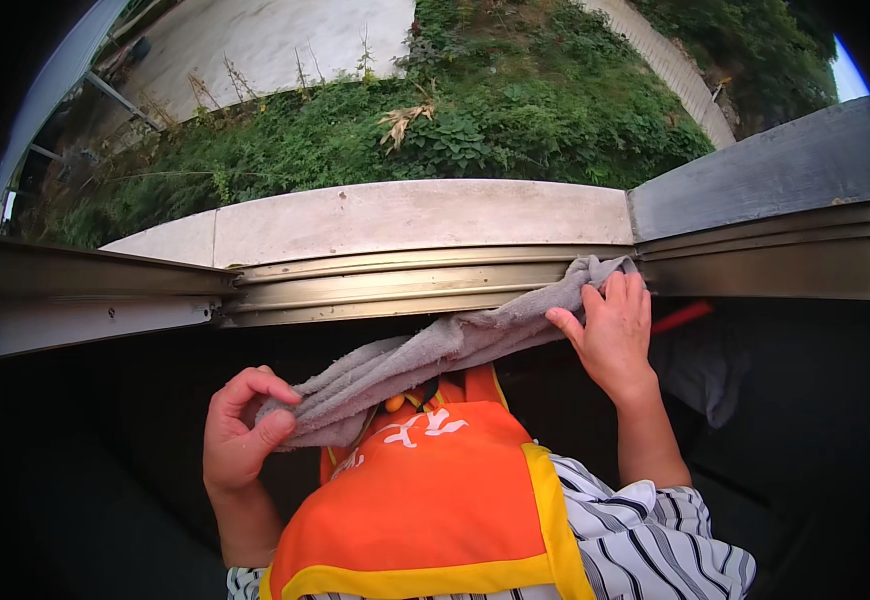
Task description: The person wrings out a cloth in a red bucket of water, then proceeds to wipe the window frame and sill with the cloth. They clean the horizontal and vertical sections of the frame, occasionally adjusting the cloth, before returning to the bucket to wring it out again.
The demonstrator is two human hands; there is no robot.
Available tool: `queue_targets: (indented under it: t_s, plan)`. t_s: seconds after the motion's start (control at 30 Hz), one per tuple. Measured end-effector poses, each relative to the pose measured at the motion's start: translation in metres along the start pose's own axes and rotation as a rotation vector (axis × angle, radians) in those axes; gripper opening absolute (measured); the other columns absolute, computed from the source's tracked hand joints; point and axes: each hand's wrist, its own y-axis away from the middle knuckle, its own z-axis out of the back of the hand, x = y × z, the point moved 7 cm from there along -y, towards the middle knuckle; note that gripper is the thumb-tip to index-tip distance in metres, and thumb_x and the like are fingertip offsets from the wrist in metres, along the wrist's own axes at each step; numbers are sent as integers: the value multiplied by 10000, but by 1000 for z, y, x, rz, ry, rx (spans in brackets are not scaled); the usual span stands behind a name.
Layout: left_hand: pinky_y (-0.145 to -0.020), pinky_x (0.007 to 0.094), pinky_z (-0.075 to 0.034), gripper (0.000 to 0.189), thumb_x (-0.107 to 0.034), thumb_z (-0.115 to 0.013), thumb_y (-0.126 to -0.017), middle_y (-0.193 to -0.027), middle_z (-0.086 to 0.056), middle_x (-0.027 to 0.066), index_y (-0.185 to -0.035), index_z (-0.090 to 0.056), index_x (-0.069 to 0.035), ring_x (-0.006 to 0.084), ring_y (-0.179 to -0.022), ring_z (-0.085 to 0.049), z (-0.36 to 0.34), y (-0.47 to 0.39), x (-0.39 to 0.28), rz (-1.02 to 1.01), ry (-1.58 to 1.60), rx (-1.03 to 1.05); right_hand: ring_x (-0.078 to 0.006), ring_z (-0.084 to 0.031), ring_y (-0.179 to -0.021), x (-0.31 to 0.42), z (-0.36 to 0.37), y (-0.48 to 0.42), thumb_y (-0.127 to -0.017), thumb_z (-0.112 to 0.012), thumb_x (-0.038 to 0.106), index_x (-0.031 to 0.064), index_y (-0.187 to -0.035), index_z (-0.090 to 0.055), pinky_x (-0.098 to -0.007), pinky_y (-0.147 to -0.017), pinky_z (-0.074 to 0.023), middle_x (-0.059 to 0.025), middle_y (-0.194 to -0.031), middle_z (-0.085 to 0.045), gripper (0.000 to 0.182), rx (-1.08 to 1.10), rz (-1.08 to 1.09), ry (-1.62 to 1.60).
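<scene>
A grey terry cloth [435,349] stretches in loose folds between my two hands. My left hand [244,424] pinches its lower end between thumb and fingers, in front of my body. At the right, my right hand [611,322] presses the other end into the corner of the metal window track [397,283]. The fingers there bend over the cloth, so the track's corner beneath is hidden. Between the hands, the cloth hangs just inside the track, above an orange apron [420,495] with yellow trim that bears writing.
Beyond the track runs a pale stone sill [420,214], with green plants [480,135] and a concrete surface [277,45] outside and below. Metal frame sides stand at the left [105,270] and right [772,262]. A second grey cloth [705,375] hangs in shadow beside a red strip [682,316].
</scene>
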Motion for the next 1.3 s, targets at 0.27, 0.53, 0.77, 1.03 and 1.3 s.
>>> queue_targets:
  t_s: [0.27, 0.53, 0.77, 1.03, 1.3]
  plan:
    - [-664, 200, -322, 241, -189, -710, -785, -796, -478, -1, -889, -558, -34, 75, -717, -415, 57, 55, -7, -123, -17, -310, -315, -534, -809, 67, -25, -23, -827, -630, 304, 37, -759, -620, -411, -710, -433, -113, -774, -561, 275, 192, 111, -215]
    - [-668, 202, -313, 258, -199, -712, -780, -805, -464, -1, -892, -535, -48, 70, -722, -399, 78, 87, 1, -158, 52, -416, -375, -617, -786, 210, -41, -63, -826, -607, 392, 34, -879, -626, -466, -710, -468, -189, -779, -642, 362, 594, 375, -469]
    - [-665, 217, -331, 276, -162, -686, -785, -793, -402, 30, -869, -446, -53, 79, -726, -404, 102, 146, -17, -345, 72, -563, -366, -629, -820, 357, -39, -45, -821, -549, 205, 130, -947, -652, -477, -745, -473, -178, -787, -648, 180, 545, 512, -1124]
    - [-638, 254, -414, 202, -217, -532, -908, -851, -406, 62, -955, -416, -59, 109, -693, -435, 115, 226, -53, -748, 250, -424, -283, -550, -933, 359, -37, -11, -738, -558, 51, 148, -1290, -488, -375, -749, -489, -110, -968, -578, 564, 359, 856, -795]
    - [-598, 233, -425, 124, -78, -534, -919, -830, -388, 57, -833, -446, -94, 101, -651, -383, 89, 208, -115, -719, 353, -188, -311, -472, -1129, 363, -114, 45, -746, -605, 182, 111, -1086, -630, -419, -937, -424, -104, -1110, -589, 348, 943, 1044, -735]
